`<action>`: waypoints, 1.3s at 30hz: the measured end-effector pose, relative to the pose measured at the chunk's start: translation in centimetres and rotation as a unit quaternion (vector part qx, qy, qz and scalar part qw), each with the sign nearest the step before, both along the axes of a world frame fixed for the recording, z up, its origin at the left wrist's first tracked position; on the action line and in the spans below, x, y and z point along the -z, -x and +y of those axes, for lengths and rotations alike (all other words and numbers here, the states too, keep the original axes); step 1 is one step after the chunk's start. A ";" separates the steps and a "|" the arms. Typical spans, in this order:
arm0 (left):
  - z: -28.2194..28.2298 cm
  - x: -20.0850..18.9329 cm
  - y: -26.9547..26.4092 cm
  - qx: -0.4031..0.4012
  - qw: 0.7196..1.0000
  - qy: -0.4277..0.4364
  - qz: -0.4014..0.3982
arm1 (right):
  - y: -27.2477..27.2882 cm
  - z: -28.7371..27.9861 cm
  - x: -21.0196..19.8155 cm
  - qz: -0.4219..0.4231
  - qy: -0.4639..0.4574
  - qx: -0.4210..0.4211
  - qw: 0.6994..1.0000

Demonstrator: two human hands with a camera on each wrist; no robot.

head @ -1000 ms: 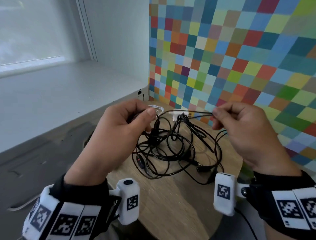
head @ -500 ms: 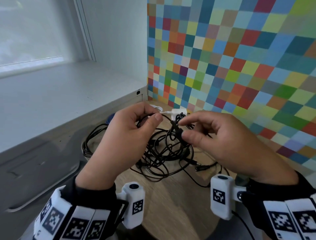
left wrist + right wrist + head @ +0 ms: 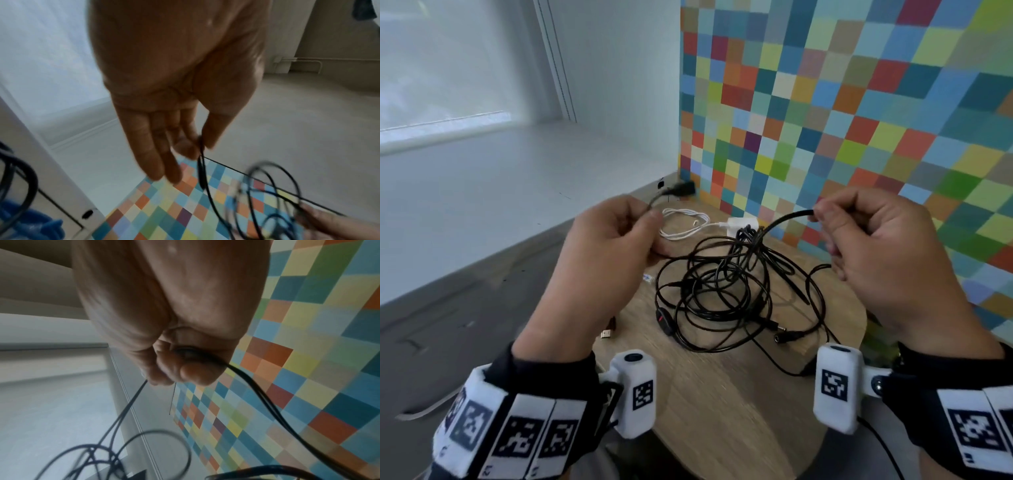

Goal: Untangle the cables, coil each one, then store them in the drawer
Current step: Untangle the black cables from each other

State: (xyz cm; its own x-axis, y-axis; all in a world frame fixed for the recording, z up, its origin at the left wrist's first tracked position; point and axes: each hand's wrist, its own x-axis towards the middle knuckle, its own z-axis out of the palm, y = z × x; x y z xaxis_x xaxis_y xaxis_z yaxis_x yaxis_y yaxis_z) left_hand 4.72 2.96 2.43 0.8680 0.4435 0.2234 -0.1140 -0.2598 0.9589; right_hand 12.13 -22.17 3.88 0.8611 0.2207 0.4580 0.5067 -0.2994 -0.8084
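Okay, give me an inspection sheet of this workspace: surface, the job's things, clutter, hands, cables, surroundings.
Surface: light wooden table.
Job's things: tangled black cables heaped mid-table; no drawer identifiable.
Clutter: small gold-tipped connector at the table's left edge.
Hands: left hand pinches a black cable end; right hand grips a black strand rising from the tangle.
Cables: white cable loosely looped behind the tangle, beside a white plug.
Surroundings: multicoloured checkered wall, white window ledge.
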 end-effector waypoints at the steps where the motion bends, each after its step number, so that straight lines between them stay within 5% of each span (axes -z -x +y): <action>1: 0.2 0.2 0.0 0.012 0.999 -0.040 0.027 | 0.0 0.0 0.0 0.010 -0.011 -0.008 1.000; 4: 0.1 0.2 0.3 0.020 0.987 -0.135 0.090 | 0.3 0.6 -0.2 0.057 -0.041 -0.053 0.996; 9: -1.6 -0.6 1.0 0.150 0.982 -0.116 0.007 | 1.2 2.1 -0.3 0.106 -0.097 -0.111 0.983; 12: -2.9 -0.2 1.0 0.204 0.959 -0.196 0.017 | 1.7 2.8 -0.4 0.127 -0.142 -0.141 0.971; 22: -2.1 -0.4 0.8 0.108 0.989 -0.097 -0.042 | 0.0 1.0 -0.2 0.128 -0.262 -0.030 0.956; 30: -0.4 -0.4 0.2 -0.008 0.996 0.051 -0.067 | -1.2 0.5 1.0 0.096 -0.162 0.054 0.981; 35: -0.6 -0.7 0.6 -0.011 0.998 0.006 -0.068 | -1.2 0.1 1.1 0.057 -0.044 0.061 0.996; 39: -1.1 -0.5 0.5 -0.002 0.998 -0.026 -0.062 | -0.6 0.1 0.8 0.133 0.040 -0.019 0.990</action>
State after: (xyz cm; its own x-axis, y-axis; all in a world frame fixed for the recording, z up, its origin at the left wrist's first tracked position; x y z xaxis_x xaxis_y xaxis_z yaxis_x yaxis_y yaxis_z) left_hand 4.19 1.88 2.94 0.8303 0.4328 0.3512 -0.2293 -0.3089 0.9230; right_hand 12.71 -22.06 3.07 0.9391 0.2825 0.1959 0.2914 -0.3521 -0.8894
